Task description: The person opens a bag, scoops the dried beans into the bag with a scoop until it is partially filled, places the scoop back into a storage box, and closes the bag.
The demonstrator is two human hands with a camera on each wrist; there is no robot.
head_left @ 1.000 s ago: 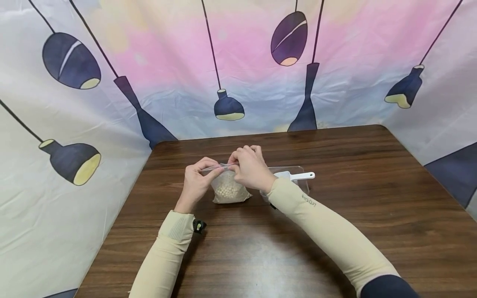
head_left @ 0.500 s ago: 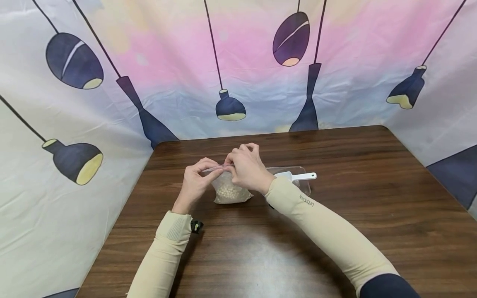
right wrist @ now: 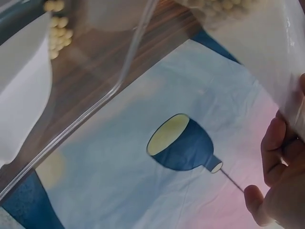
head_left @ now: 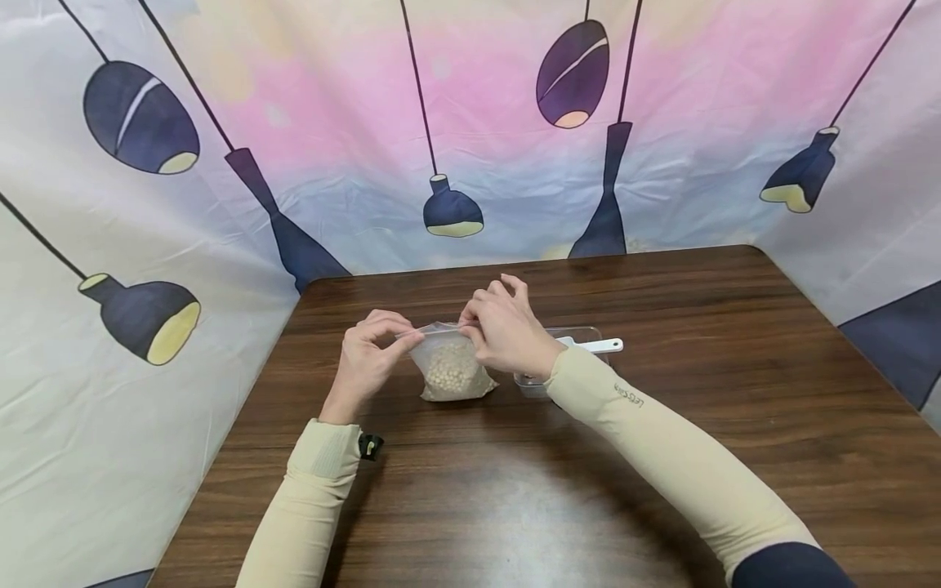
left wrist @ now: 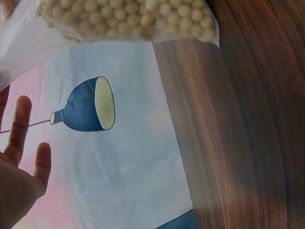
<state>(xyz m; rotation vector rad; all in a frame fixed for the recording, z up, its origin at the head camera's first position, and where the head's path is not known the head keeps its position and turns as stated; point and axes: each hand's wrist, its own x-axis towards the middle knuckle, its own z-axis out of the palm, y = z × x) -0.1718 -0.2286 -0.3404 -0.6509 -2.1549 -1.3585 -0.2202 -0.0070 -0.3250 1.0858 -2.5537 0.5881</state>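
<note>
A clear zip bag of round, pale soybeans stands upright on the table, its lower part filled. My left hand pinches the left end of its top edge between thumb and fingers. At the right end of that edge, my right hand pinches the plastic. The left wrist view shows the beans up close and some fingers of the left hand held out below the bag. In the right wrist view the right hand is at the bag's edge.
Right of the bag sits a clear plastic container, partly hidden by my right wrist. A white scoop lies across it, and a few beans show inside. A printed cloth hangs behind the brown table.
My hands have moved apart along the bag's top: the left to the left, the right to the right. More of the top edge shows between them. The bag's base stays in place.
</note>
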